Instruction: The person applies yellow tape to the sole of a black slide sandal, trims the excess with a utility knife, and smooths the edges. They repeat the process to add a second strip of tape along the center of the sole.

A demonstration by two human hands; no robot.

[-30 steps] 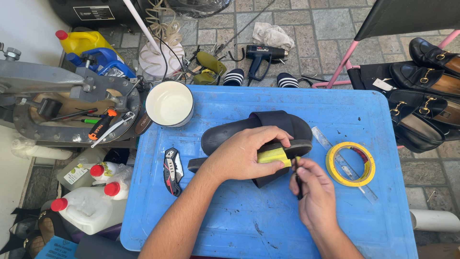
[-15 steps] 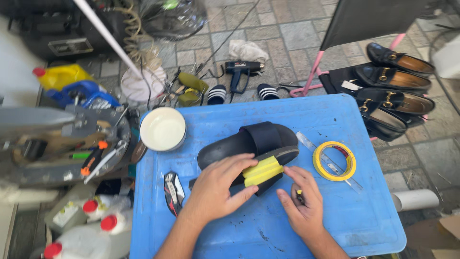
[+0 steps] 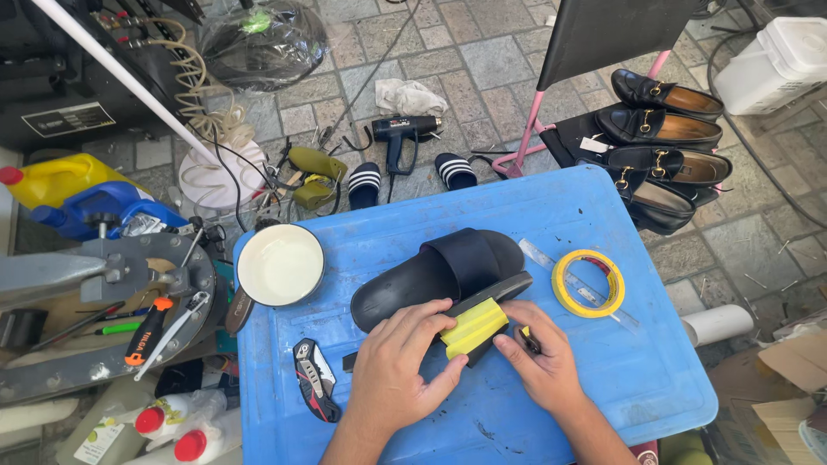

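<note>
Head view, looking down on a blue plastic surface (image 3: 603,379); a black slide sandal (image 3: 435,275) lies at its centre, toe end toward the left, strap toward the right; a strip of yellow tape (image 3: 473,327) covers part of the sandal's near edge. Left hand (image 3: 401,366): fingers spread and flattened, pressing on the sandal's sole and touching the left end of the yellow strip; not closed around anything. Right hand (image 3: 538,362): fingers curled, fingertips at the right end of the yellow strip and against the sandal's edge; a small dark tool (image 3: 529,342) is pinched in this hand, its kind not discernible. Just right of the sandal, a roll of yellow tape (image 3: 588,283) lies flat, resting on a clear ruler (image 3: 551,263). Left of the sandal stands a round white bowl (image 3: 280,264); near the left wrist lies a folding knife (image 3: 314,379) with a red and black handle. On the paved floor beyond the surface: a black heat gun (image 3: 405,133), two striped slides (image 3: 364,182), and a row of black loafers (image 3: 663,142) at the upper right.
</note>
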